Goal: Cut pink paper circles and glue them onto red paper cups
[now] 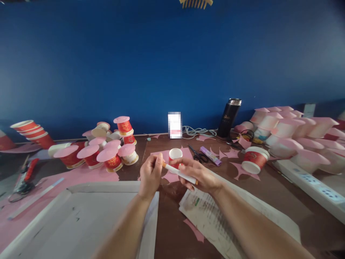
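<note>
My left hand (151, 176) pinches one orange end of a slim white pen (173, 169), with thumb and fingers closed. Around the pen's barrel, toward its other orange end, the fingers of my right hand (206, 178) are wrapped. The pen lies slanted across the gap between both hands. Just behind it stands a red and white paper cup (175, 154), open side up and partly hidden by my right fingers. Pink paper (185, 153) lies beneath and around the cup.
Black-handled scissors (199, 155) and a purple box (210, 155) lie right of the cup. Pink-topped cups stand at left (109, 156) and right (291, 127). A black flask (229, 118) is behind. Newspaper (212, 216) and a white tray (105, 186) lie in front.
</note>
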`<action>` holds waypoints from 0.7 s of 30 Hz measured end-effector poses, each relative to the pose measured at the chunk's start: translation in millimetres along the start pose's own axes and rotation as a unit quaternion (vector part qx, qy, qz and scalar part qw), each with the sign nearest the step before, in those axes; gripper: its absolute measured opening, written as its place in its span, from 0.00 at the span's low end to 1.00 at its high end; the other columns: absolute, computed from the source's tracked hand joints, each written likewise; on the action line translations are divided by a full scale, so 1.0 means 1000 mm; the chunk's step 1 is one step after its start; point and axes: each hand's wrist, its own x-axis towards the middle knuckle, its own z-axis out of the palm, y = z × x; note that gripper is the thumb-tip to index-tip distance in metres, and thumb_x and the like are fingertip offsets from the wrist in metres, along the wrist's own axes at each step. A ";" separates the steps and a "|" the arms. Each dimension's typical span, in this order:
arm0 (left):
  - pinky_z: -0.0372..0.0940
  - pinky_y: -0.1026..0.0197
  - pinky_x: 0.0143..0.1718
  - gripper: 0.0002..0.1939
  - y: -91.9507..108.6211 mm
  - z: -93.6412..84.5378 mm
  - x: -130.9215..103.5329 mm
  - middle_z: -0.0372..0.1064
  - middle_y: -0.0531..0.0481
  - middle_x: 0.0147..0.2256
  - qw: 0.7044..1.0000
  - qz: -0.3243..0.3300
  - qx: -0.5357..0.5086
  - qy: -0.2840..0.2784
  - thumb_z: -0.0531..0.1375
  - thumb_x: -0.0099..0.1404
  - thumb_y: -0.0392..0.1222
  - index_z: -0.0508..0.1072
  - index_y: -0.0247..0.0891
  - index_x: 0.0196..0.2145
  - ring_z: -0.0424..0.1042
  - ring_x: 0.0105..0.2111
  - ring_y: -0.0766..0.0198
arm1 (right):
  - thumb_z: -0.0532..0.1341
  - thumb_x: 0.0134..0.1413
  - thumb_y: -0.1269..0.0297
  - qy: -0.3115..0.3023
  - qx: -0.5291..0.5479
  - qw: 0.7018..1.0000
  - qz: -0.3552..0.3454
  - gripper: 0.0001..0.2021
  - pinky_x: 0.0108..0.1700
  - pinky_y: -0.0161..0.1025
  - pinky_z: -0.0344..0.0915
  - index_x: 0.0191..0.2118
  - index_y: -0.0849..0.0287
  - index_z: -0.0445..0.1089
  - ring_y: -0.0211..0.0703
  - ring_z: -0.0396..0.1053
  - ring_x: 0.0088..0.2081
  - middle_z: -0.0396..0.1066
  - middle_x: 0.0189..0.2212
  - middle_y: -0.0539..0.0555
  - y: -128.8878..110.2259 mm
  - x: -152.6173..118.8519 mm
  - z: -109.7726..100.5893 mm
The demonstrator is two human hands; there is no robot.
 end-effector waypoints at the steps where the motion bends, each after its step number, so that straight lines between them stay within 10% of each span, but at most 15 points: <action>1: 0.58 0.68 0.25 0.18 -0.001 0.001 0.001 0.62 0.55 0.21 1.000 -0.022 -0.021 0.004 0.53 0.66 0.52 0.67 0.37 0.25 0.62 0.22 0.69 | 0.58 0.56 0.56 0.008 0.042 0.999 -0.012 0.18 0.16 0.28 0.54 0.50 0.57 0.66 0.31 0.60 0.16 0.68 0.22 0.48 0.000 0.001 -0.002; 7: 0.54 0.68 0.21 0.19 -0.002 0.012 -0.001 0.60 0.56 0.19 0.993 -0.063 -0.079 -0.062 0.52 0.65 0.54 0.64 0.37 0.25 0.59 0.19 0.71 | 0.63 0.49 0.66 0.079 0.104 0.986 -0.106 0.15 0.24 0.30 0.64 0.46 0.56 0.71 0.34 0.65 0.28 0.69 0.32 0.51 -0.001 0.003 -0.002; 21: 0.54 0.64 0.26 0.21 0.010 0.015 -0.017 0.61 0.53 0.21 0.954 0.060 -0.006 -0.293 0.43 0.70 0.52 0.63 0.37 0.25 0.59 0.22 0.68 | 0.61 0.52 0.48 0.223 -0.079 0.965 -0.110 0.18 0.18 0.30 0.45 0.31 0.60 0.73 0.29 0.51 0.17 0.57 0.15 0.45 0.013 0.006 0.008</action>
